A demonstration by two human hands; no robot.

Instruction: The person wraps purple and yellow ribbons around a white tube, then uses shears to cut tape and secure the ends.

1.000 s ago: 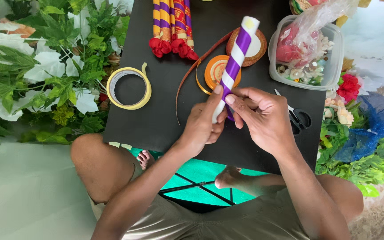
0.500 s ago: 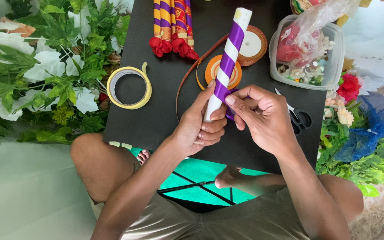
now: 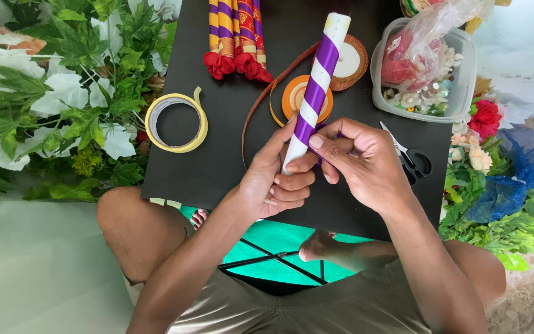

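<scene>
I sit cross-legged at a low black board (image 3: 217, 167). My left hand (image 3: 276, 179) grips the lower end of a white stick (image 3: 316, 86) that is spirally wrapped with purple ribbon and points up and away from me. My right hand (image 3: 363, 164) pinches the purple ribbon against the stick near its lower end, thumb on top. The loose end of the ribbon is hidden between my fingers.
A roll of yellow tape (image 3: 176, 122), an orange ribbon spool (image 3: 296, 93), a brown ribbon spool (image 3: 350, 60), several finished wrapped sticks with red flowers (image 3: 236, 37), scissors (image 3: 412, 162) and a clear box of trinkets (image 3: 424, 68) lie on the board. Artificial leaves and flowers (image 3: 50, 105) flank both sides.
The stick has tilted slightly more upright and shifted a little left. My right thumb has slid along the ribbon at the lower end. Both hands keep their hold.
</scene>
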